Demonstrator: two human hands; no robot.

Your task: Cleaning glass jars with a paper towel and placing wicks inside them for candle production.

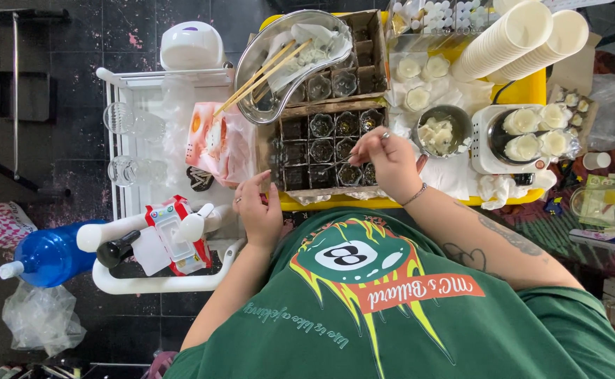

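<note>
A cardboard tray (295,112) divided into cells holds several small flower-shaped glass cups (321,126) on a yellow table (532,90). My right hand (394,167) hovers over the tray's near right cells, pinching a thin metal tool (383,136) above the cups. My left hand (258,209) has its fingers curled on the tray's near left corner. A small metal bowl (442,131) of pale wax-like pieces sits just right of my right hand.
A metal kidney dish (251,70) with wooden sticks lies over the tray's far side. Stacked paper cups (518,38) and a white warmer plate (486,140) with pale lumps stand at the right. At the left, a white cart (160,284) carries glasses, bottles and a packet, beside a blue jug (51,254).
</note>
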